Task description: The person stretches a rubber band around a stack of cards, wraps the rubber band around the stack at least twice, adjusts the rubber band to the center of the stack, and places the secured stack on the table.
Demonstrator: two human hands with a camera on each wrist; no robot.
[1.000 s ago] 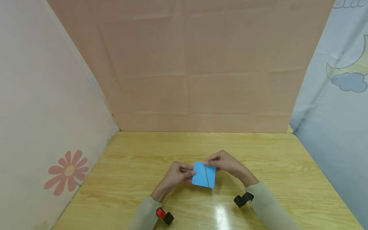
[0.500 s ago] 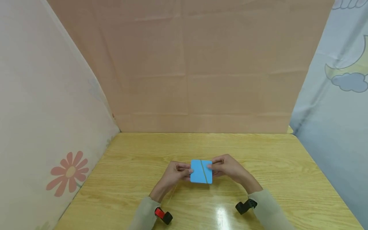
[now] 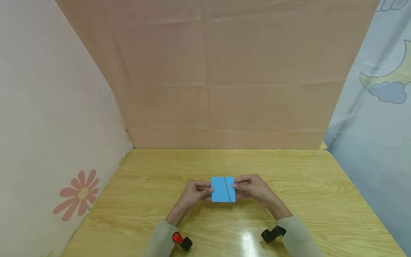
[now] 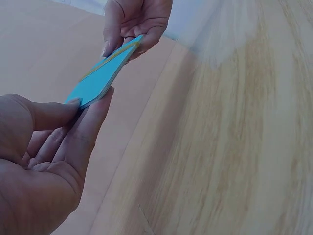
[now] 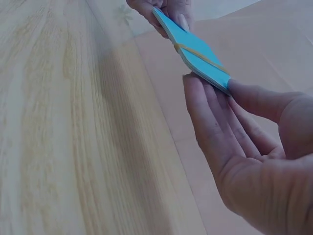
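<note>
A thin stack of light-blue square cards (image 3: 219, 190) is held up over the table in the head view, its corners rounded. Slantwise across it, right of its middle, runs a tan rubber band (image 3: 227, 189). My left hand (image 3: 192, 192) pinches the left edge, thumb on top and fingers underneath. On the opposite edge my right hand (image 3: 257, 190) has the same kind of pinch. Both wrist views show the pale layered side of the cards (image 4: 100, 81) and the band (image 5: 203, 58) wrapped round it. The underside of the stack is mostly hidden.
Below the hands spreads a wood-grain table (image 3: 154, 167). A plain brownish cloth (image 3: 205, 78) hangs behind it. Patterned cloths stand at the left (image 3: 41, 117) and right (image 3: 369, 132) sides. A black camera mount (image 3: 273, 234) is strapped to each wrist.
The cards have levelled and shifted slightly left and away. My right thumb has gone from the band near the top edge to the right edge, and the band now lies across the cards without it.
</note>
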